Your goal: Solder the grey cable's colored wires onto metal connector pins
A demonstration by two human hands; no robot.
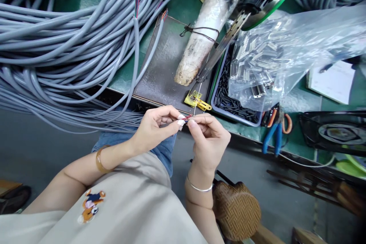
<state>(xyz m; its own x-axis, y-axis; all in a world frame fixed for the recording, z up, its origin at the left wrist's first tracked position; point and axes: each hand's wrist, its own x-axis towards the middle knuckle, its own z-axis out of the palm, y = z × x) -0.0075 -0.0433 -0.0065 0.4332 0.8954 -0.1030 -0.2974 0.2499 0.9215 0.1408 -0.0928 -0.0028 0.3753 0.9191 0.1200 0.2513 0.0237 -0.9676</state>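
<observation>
Small red and blue wires (187,117) are pinched between the fingertips of both hands, in front of the bench edge. My left hand (158,127) has thumb and forefinger closed on their left end. Close against it, my right hand (209,137) pinches the other side. What lies between the fingertips is mostly hidden. Just above the fingers, a thin white strand (198,97) runs up past a yellow clip (203,104) on a dark mat (162,59). A wrapped white tube (200,38) points down toward the hands.
Grey cable bundles (71,42) cover the left of the bench. Right of the mat, a bin (225,114) holds small black sleeves, with a plastic bag (288,53) of metal connectors over it. Pliers (273,133) lie at the front edge. A woven stool (238,209) stands below.
</observation>
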